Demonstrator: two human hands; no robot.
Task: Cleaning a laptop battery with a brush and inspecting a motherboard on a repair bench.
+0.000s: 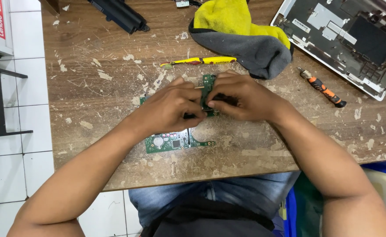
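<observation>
Currently, my left hand (171, 105) and right hand (241, 97) both pinch the green circuit board (175, 141) near the workbench's (92, 96) front edge; uneven pressure could flex and crack it.

A circuit board (175, 141) lies near on the table (92, 101); a cloth (241, 37) lies beyond, an opened laptop shell (350, 39) far right.
</observation>
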